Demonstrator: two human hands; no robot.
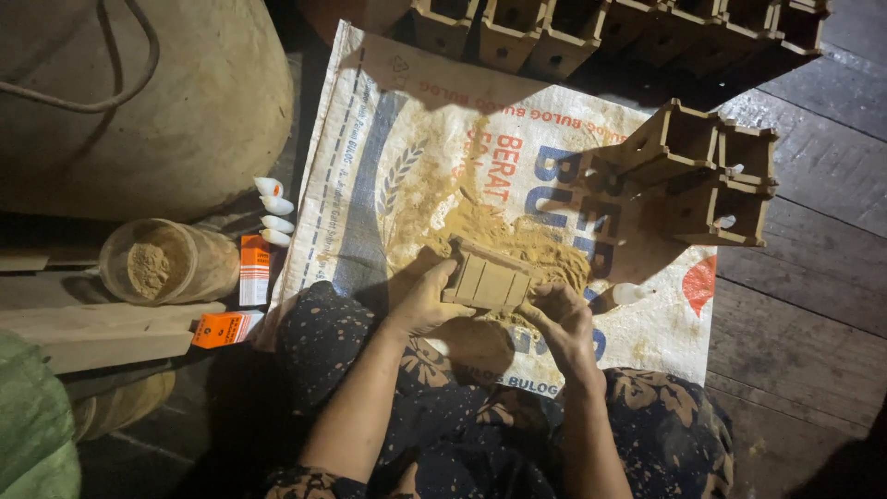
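I hold a small slatted wooden box (487,280) between both hands, just above a pile of yellowish sawdust-like powder (517,238) on a white woven sack (388,139) spread on the floor. My left hand (423,298) grips the box's left end. My right hand (558,314) holds its right end from below. A small white cone-shaped piece (631,294) lies on the sack just right of my right hand.
Stacked open wooden boxes (707,171) stand at the right, more in a row (591,32) along the top. At the left sit a jar of powder (157,261), orange cartons (226,328), several white cones (273,211), a large burlap sack (139,102) and wooden planks (102,333).
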